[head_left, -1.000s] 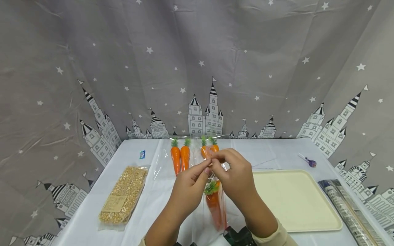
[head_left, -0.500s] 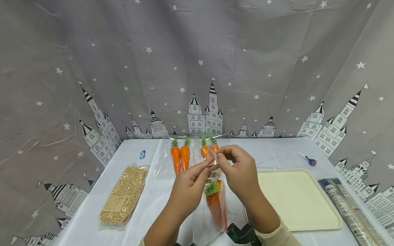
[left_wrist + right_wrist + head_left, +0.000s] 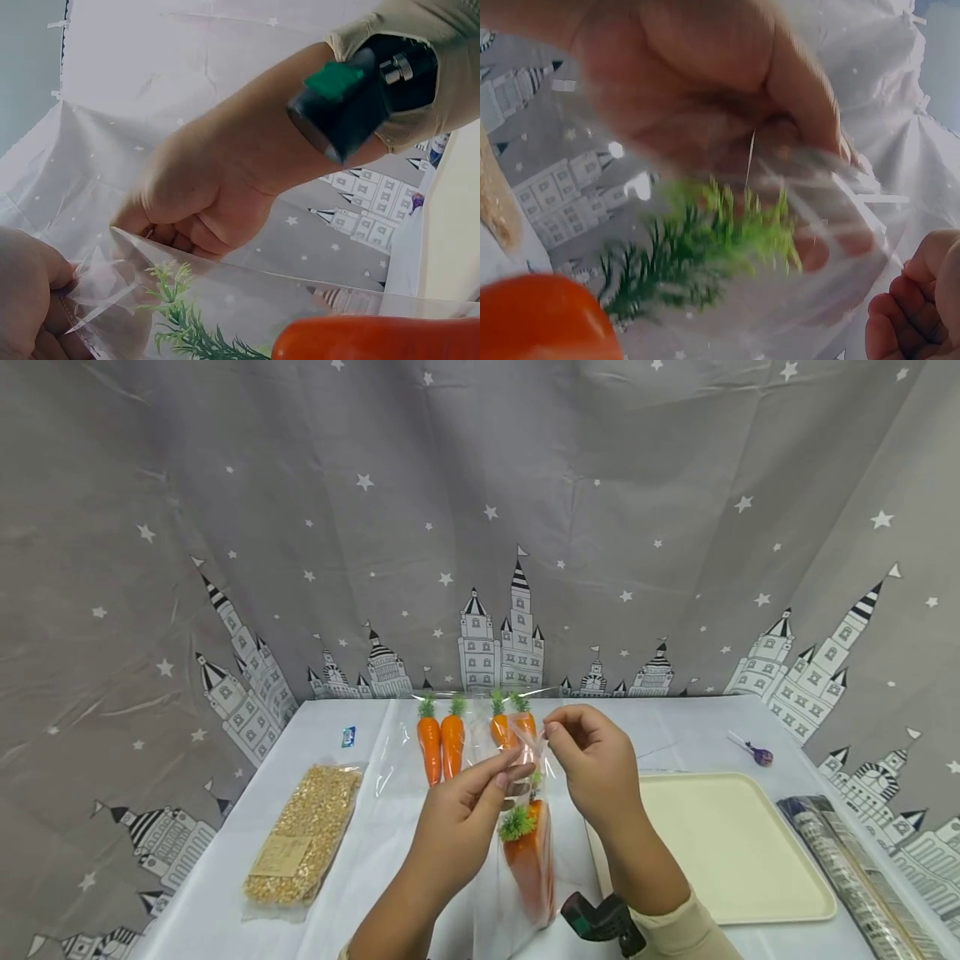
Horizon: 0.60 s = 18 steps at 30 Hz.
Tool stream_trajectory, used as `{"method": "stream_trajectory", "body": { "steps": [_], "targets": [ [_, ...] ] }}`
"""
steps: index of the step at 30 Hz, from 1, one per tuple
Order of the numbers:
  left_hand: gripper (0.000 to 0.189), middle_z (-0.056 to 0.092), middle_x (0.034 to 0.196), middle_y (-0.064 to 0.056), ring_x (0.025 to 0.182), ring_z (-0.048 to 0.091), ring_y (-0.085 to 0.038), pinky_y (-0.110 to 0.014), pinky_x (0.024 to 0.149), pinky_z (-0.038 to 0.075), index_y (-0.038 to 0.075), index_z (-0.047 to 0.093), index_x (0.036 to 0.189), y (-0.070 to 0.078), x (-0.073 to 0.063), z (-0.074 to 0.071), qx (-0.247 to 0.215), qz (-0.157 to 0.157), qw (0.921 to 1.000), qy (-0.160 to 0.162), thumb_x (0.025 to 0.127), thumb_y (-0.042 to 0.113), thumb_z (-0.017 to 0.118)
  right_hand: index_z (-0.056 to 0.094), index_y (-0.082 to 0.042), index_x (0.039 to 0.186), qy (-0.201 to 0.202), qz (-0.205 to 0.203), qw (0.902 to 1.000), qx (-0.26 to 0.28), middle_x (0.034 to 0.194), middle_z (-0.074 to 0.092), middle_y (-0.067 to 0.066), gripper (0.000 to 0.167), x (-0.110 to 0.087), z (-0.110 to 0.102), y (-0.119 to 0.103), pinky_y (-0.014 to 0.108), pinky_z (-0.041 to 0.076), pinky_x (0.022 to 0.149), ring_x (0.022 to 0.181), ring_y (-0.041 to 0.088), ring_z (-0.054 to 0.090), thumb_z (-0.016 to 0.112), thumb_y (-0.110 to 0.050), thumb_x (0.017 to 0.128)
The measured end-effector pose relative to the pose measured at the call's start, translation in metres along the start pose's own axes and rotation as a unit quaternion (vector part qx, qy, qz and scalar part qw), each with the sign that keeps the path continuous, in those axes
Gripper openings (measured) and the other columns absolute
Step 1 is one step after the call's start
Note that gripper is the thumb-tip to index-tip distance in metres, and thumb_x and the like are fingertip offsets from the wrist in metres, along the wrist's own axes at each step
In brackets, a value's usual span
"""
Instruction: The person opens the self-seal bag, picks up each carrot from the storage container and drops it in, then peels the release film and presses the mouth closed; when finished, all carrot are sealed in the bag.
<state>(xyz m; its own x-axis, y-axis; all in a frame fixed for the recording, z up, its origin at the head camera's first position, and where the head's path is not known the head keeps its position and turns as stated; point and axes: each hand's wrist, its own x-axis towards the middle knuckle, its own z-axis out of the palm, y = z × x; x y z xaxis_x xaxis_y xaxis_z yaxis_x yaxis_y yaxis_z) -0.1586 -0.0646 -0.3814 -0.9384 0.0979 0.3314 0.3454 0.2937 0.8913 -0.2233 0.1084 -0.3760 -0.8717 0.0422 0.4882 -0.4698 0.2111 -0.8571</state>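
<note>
A clear plastic bag with orange toy-like carrots with green tops inside hangs or lies between my hands, its mouth toward the far side. My left hand pinches the film near the mouth between thumb and fingers. To its right, my right hand pinches a corner of the film with thumb and forefinger. In the left wrist view, the film runs taut to the right hand's fingertips. The right wrist view has a green carrot top behind the film, under the left hand.
Two bagged carrots lie behind, with another bagged pair beside them. A bag of corn kernels and a small blue packet are left. At right are a cream tray, a lollipop and a rolled patterned sheet.
My right hand has moved away from the left hand, to the right and slightly up, drawing the film edge with it. The left hand has stayed nearly in place.
</note>
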Motion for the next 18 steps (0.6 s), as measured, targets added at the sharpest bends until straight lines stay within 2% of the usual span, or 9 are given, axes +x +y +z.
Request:
{"method": "stream_trajectory", "body": {
  "steps": [8, 12, 18],
  "targets": [
    [0.036, 0.074, 0.126, 0.018, 0.112, 0.072, -0.003, -0.026, 0.095, 0.058, 0.025, 0.063, 0.145, 0.002, -0.005, 0.0, 0.002, -0.011, 0.9999, -0.005, 0.111, 0.021, 0.053, 0.071, -0.006, 0.102, -0.001, 0.027, 0.9991, 0.033, 0.095, 0.068, 0.01, 0.01, 0.008, -0.003, 0.013, 0.024, 0.057, 0.074, 0.086, 0.021, 0.067, 0.062, -0.01, 0.103],
    [0.035, 0.074, 0.127, 0.015, 0.113, 0.072, -0.004, -0.026, 0.097, 0.058, 0.026, 0.064, 0.144, 0.002, -0.008, 0.001, -0.005, -0.001, 1.0, -0.005, 0.111, 0.02, 0.053, 0.069, -0.003, 0.103, -0.004, 0.04, 0.9974, 0.06, 0.093, 0.067, 0.013, 0.009, 0.014, -0.004, 0.021, 0.026, 0.06, 0.08, 0.086, 0.022, 0.067, 0.061, -0.008, 0.103],
    [0.035, 0.075, 0.127, 0.009, 0.113, 0.074, -0.008, -0.027, 0.095, 0.059, 0.023, 0.065, 0.142, 0.002, -0.011, 0.003, -0.039, -0.001, 0.9992, -0.012, 0.11, 0.016, 0.053, 0.065, 0.0, 0.107, -0.014, 0.059, 0.9934, 0.098, 0.095, 0.065, 0.015, 0.011, 0.024, -0.005, 0.03, 0.027, 0.062, 0.082, 0.089, 0.023, 0.067, 0.058, -0.008, 0.106]
  ]
}}
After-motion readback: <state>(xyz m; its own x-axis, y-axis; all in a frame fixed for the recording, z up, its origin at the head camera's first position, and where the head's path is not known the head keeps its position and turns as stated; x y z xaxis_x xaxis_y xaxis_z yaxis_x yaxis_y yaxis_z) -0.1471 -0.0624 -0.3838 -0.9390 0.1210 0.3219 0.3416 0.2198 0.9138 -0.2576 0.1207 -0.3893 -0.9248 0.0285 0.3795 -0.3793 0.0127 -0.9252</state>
